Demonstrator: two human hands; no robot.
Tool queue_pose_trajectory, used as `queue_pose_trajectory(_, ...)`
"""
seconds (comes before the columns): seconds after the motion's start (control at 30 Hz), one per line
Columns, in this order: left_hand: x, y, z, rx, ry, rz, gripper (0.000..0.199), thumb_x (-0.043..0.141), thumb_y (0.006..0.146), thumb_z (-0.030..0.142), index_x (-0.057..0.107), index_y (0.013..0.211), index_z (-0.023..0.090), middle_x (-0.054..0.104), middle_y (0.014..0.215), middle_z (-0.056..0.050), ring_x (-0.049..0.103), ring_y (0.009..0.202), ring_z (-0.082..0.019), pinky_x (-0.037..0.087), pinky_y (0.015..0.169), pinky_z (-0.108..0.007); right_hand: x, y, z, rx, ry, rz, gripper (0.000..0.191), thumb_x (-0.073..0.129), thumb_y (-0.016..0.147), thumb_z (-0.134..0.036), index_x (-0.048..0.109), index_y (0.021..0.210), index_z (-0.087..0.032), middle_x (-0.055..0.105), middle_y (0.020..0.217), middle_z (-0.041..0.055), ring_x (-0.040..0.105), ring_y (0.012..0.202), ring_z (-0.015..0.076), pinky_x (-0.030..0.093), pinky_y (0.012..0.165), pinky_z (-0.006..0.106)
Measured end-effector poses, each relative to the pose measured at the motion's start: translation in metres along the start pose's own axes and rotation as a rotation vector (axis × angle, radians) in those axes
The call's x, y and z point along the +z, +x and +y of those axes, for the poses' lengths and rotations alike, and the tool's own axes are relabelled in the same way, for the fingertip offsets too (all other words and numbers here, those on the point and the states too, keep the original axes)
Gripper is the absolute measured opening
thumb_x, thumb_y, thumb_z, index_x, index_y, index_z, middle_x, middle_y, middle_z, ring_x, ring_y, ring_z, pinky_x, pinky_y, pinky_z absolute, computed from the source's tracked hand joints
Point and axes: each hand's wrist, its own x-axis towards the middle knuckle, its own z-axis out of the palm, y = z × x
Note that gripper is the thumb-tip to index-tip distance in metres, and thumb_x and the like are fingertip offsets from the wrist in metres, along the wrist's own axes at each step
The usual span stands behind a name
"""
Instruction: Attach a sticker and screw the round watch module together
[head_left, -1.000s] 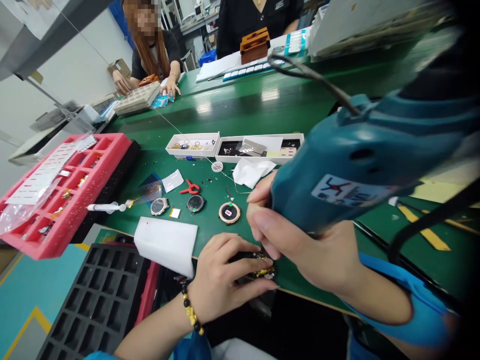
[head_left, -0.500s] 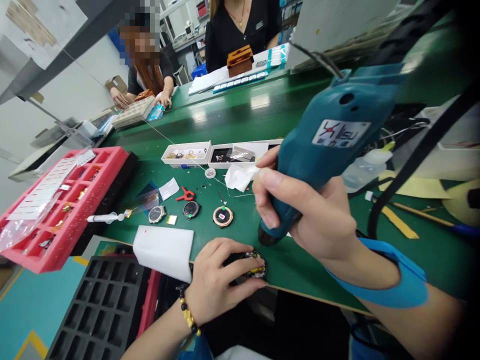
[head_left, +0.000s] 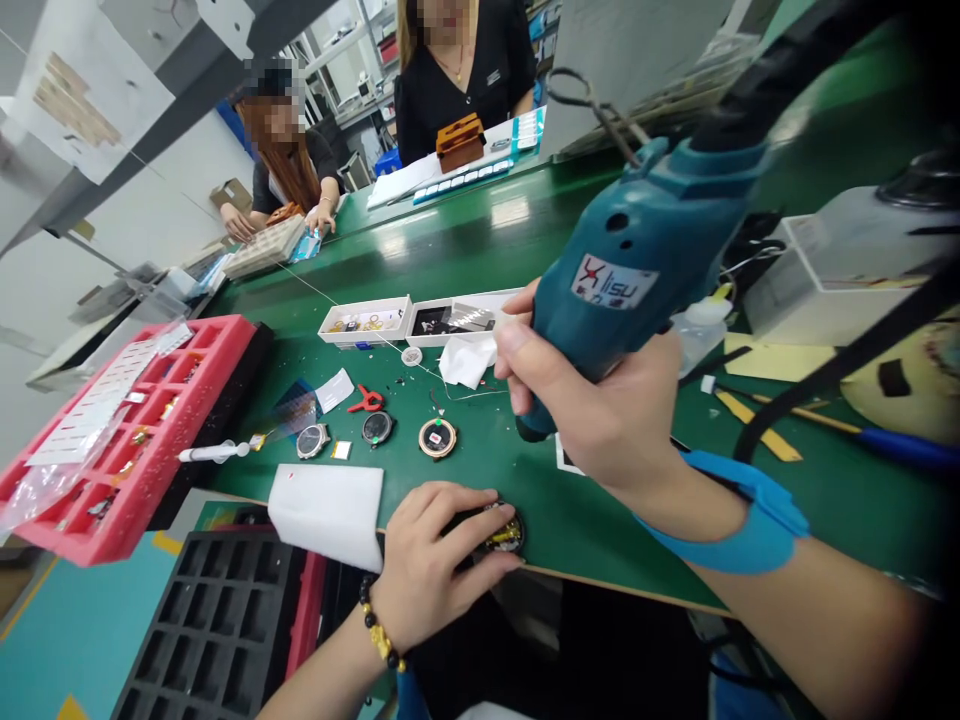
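Note:
My left hand (head_left: 431,560) grips a round black watch body (head_left: 504,535) with gold-coloured parts showing, at the front edge of the green workbench mat (head_left: 480,470). My right hand (head_left: 600,410) is wrapped around a teal electric screwdriver (head_left: 630,270). Its dark tip (head_left: 529,430) points down and hangs above the mat, apart from the watch. A white foam block (head_left: 326,515) lies beside my left hand. Nearby are a steel watch case (head_left: 313,441), a black round watch part (head_left: 377,428) and a copper-ringed coil disc (head_left: 437,438).
A red foam tray (head_left: 127,430) sits to the left, and a black foam tray (head_left: 217,620) sits below the bench edge. Two white parts boxes (head_left: 397,322) stand beyond a crumpled tissue (head_left: 466,360). Two co-workers (head_left: 285,160) sit along the far bench.
The screwdriver has lifted away from the watch, up and to the right, in my right hand. My left hand stays on the watch. The whole view has tilted slightly.

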Motion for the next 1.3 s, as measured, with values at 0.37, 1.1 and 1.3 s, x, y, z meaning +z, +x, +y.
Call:
queue_pose_trajectory(0.37,0.005,0.023,0.003,-0.165,0.079,0.042,0.028,0.071,0.096,0.035,0.067,0.121,0.021,0.07,0.113,-0.008,0.065,0.102,-0.023,0.058,0.091,-0.041,0.0,0.006,0.014,-0.056,-0.053,0.04,0.022,0.077,0.09,-0.045,0.067,0.093,-0.026,0.063,0.073,0.0009,0.065,0.07,0.0219,0.057,0.071,0.04)
queue_pose_trajectory(1.1,0.011,0.049,0.004,-0.3,-0.216,0.233,0.004,0.075,0.092,0.019,0.073,0.089,0.021,0.07,0.097,-0.003,0.065,0.094,-0.019,0.05,0.091,-0.036,-0.007,0.011,-0.002,0.141,0.41,-0.095,0.013,0.069,0.097,-0.028,0.063,0.088,-0.02,0.061,0.07,-0.0028,0.051,0.045,0.0096,0.04,0.045,0.026)
queue_pose_trajectory(1.3,0.008,0.047,0.003,-0.335,-0.264,0.204,0.004,0.075,0.092,0.02,0.076,0.09,0.023,0.07,0.096,-0.002,0.064,0.095,-0.018,0.049,0.092,-0.034,-0.004,0.008,-0.002,0.113,0.418,-0.099,0.01,0.067,0.097,-0.026,0.065,0.091,-0.02,0.06,0.069,-0.0027,0.05,0.044,0.0097,0.039,0.044,0.026)
